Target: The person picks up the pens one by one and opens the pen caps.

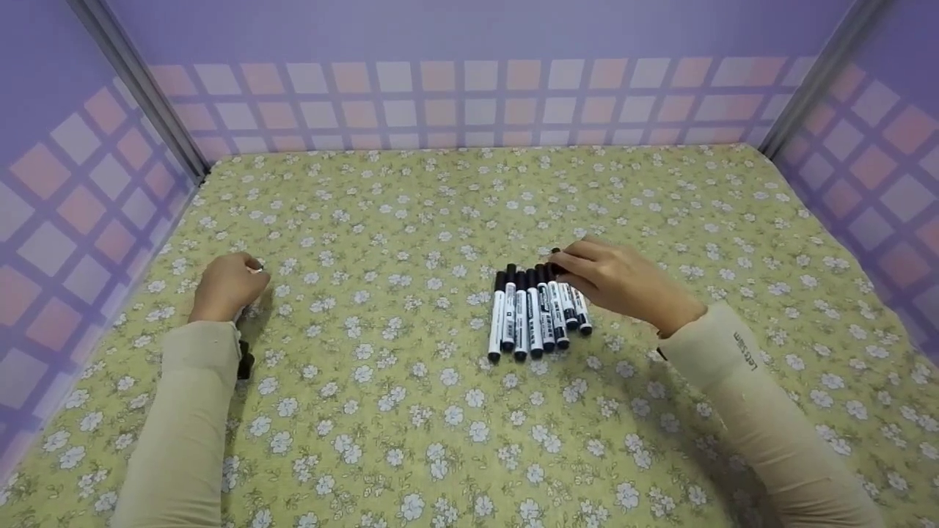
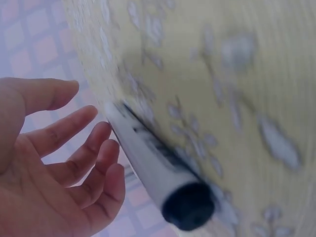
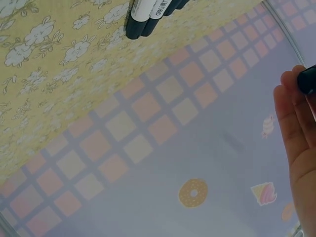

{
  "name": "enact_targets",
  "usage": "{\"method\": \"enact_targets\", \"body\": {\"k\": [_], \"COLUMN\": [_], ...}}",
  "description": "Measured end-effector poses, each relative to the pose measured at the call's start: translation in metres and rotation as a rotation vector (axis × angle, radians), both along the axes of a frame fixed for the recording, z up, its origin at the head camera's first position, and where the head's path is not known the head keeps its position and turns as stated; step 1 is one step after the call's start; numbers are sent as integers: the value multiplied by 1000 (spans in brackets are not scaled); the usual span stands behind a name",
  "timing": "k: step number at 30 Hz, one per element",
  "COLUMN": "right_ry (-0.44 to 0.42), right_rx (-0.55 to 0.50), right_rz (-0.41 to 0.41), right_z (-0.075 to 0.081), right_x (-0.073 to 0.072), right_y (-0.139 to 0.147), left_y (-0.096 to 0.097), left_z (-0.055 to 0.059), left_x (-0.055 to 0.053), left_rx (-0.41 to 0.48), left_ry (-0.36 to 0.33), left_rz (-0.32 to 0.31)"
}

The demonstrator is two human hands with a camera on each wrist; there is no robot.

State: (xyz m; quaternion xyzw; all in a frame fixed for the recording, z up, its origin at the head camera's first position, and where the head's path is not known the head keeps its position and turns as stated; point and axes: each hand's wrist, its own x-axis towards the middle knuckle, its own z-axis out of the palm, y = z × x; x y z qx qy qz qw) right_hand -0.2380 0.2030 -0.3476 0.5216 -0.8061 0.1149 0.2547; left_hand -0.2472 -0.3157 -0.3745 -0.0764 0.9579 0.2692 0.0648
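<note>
Several white markers with black caps lie side by side in a row [image 1: 534, 315] on the flowered cloth, right of the middle in the head view. My right hand [image 1: 612, 279] is at the row's far right end and pinches a marker by its black cap [image 1: 555, 258]. In the right wrist view a black marker end [image 3: 307, 81] shows between the fingertips [image 3: 289, 79]. Off to the left, my left hand [image 1: 229, 287] is low over the cloth. The left wrist view has its fingers loosely bent beside a single white marker [image 2: 148, 153] with a black end.
Yellow-green flowered cloth [image 1: 411, 411] covers the table. A purple wall with pink and white squares [image 1: 433, 73] closes off the back, and similar panels stand left and right. Grey metal posts [image 1: 139, 88] mark the corners.
</note>
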Motion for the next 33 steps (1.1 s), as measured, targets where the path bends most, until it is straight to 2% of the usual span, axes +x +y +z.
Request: {"method": "enact_targets", "body": {"k": [4,9,13,16,23,33], "right_ry": [-3,-28,-54,-72,-174,-318], "right_rx": [13,32,25,21,18,25], "right_rz": [-35,-96,-134,-156,-228,-383], "right_z": [1,-1,-5,-8,-8,-11], "right_x": [-2,-8,-14,-18,-23,-29], "right_y": [6,16,26,34,52,83], "left_y": [11,30,48,63,100,156], "left_z": [1,6,6,5,3,0], "left_x": [-2,-2,-2,-3,-3,2], "left_rx": [-15,30,71,64,76,120], "left_ry": [43,30,22,24,54,102], "left_rz": [-31,-71,-110,-140,-211,-347]}}
